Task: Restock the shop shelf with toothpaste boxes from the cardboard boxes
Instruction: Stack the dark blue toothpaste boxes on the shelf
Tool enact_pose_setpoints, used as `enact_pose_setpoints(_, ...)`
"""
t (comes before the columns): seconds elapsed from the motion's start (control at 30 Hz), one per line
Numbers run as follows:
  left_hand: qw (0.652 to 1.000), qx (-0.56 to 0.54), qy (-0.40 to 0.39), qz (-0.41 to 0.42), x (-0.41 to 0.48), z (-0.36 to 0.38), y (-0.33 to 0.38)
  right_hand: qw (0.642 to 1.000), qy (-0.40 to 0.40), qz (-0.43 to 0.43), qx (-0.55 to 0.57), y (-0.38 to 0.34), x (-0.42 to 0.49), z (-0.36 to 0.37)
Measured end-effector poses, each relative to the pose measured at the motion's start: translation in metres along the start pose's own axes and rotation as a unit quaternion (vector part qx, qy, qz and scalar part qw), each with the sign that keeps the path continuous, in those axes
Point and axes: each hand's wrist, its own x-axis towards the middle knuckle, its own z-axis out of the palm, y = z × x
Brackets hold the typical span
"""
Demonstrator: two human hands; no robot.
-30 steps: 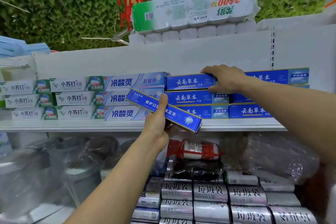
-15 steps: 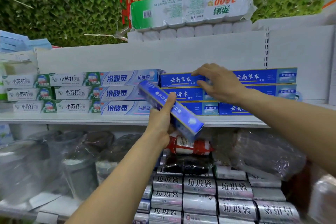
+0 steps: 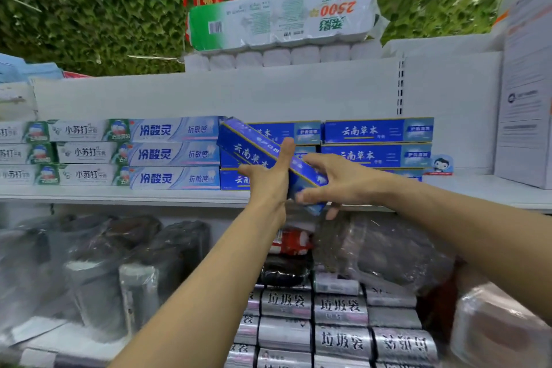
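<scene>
I hold a blue toothpaste box (image 3: 249,143) tilted in front of the shelf, its far end raised to the upper left. My left hand (image 3: 268,181) grips its middle with the thumb up across the face. My right hand (image 3: 343,184) grips its lower right end, fingers curled round it. Behind it, stacks of matching blue boxes (image 3: 378,142) sit on the white shelf (image 3: 119,194). Pale blue boxes (image 3: 174,154) and green-white boxes (image 3: 83,152) fill the left of that shelf. No cardboard box is in view.
A pack of toilet rolls (image 3: 280,21) lies on top of the shelf unit under green foliage. A large white carton (image 3: 525,92) stands at the shelf's right end. Below are plastic-wrapped buckets (image 3: 89,272) and rolls of bin bags (image 3: 340,323).
My right hand left the top stacked box and came down onto the lower end of the held box. The box has tilted more steeply, its far end rising toward the stack.
</scene>
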Motion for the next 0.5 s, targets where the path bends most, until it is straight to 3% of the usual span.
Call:
enact_pose_setpoints(0.13, 0.992, 0.030, -0.113, 0.040, -0.008, 0.015, -0.002, 0.989, 0.139, -0.046, -0.012, 0.028, -0.010, -0.026)
enact_pose_setpoints(0.23, 0.965, 0.158, -0.147, 0.146, -0.005, 0.027, 0.000, 0.974, 0.217, -0.062, -0.028, 0.049, -0.024, -0.071)
enact_pose_setpoints(0.4, 0.859, 0.346, -0.028, 0.376, 0.033, 0.051, 0.007, 0.964, 0.257, -0.042, -0.052, 0.069, -0.048, -0.151)
enact_pose_setpoints(0.5, 0.797, 0.440, -0.062, 0.409, 0.055, 0.060, 0.011, 0.972, 0.229, 0.007, -0.060, 0.083, -0.054, -0.180)
